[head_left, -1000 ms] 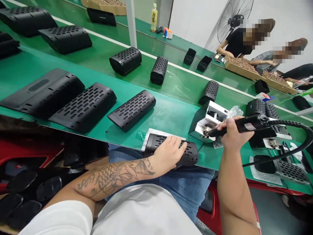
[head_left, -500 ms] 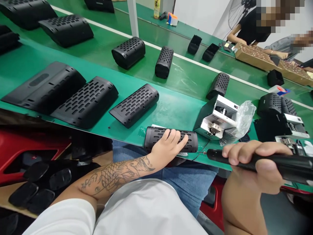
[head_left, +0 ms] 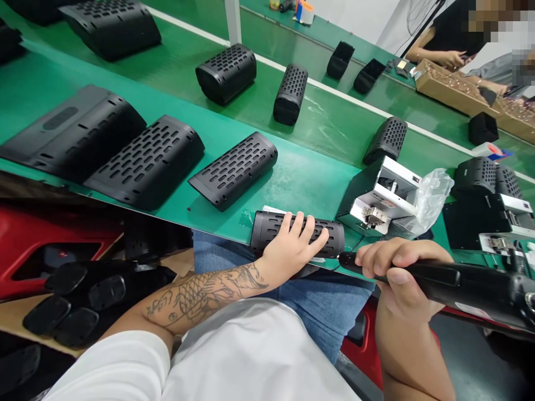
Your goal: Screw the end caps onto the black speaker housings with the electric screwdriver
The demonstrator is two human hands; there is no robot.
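Note:
My left hand [head_left: 289, 245] lies over a black slotted plastic housing [head_left: 264, 229] at the table's front edge. Its fingers are bent across the top, holding the piece down. In my right hand [head_left: 405, 278] is a black electric screwdriver [head_left: 472, 287], gripped with the fingers wrapped round its front part. The tool lies level, its nose against or very close to the right end of the housing. Just beyond stands a silver and black screw feeder [head_left: 378, 200]. Left of it, a loose slotted housing [head_left: 236, 170] rests on the green surface.
More black housings [head_left: 146, 161] lie to the left, and others [head_left: 225, 72] stand on the green belt [head_left: 321, 111] behind. A plastic bag [head_left: 432, 200] sits beside the feeder. A second feeder [head_left: 493, 223] is at right. Across the belt, people work by a cardboard tray [head_left: 455, 89].
My right hand has brought the screwdriver left, so its nose has come up to the housing's end. My left hand stays on the housing. The whole view has shifted slightly.

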